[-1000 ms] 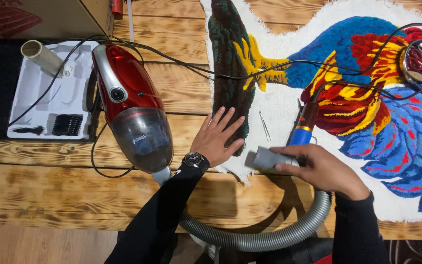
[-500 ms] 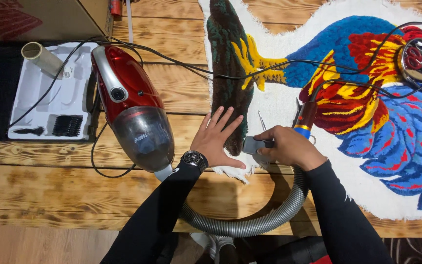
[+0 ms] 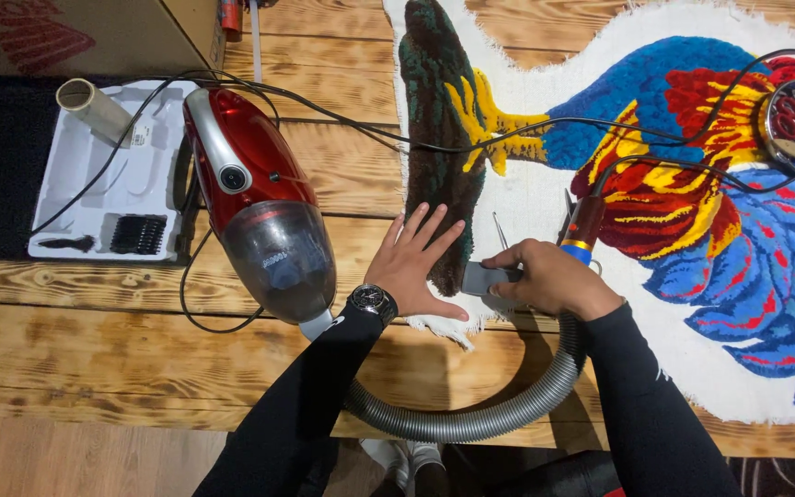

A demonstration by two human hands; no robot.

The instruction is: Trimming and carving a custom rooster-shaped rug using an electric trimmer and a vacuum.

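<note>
Head cam, L to R: red handheld vacuum (image 3: 255,207) lies on the wooden table (image 3: 94,340), just left of the tufted rug (image 3: 692,202). Left hand (image 3: 416,262) is flat, fingers spread wide, palm down on rug's dark edge strip, wrist w/ watch (image 3: 370,299) at the rug's near edge. Right hand (image 3: 549,276) is curled round the grey nozzle (image 3: 488,277), knuckles up, nozzle tip on rug just beside left hand's thumb. Grey hose (image 3: 499,410) loops from nozzle back toward the vacuum, below the rug.
</note>
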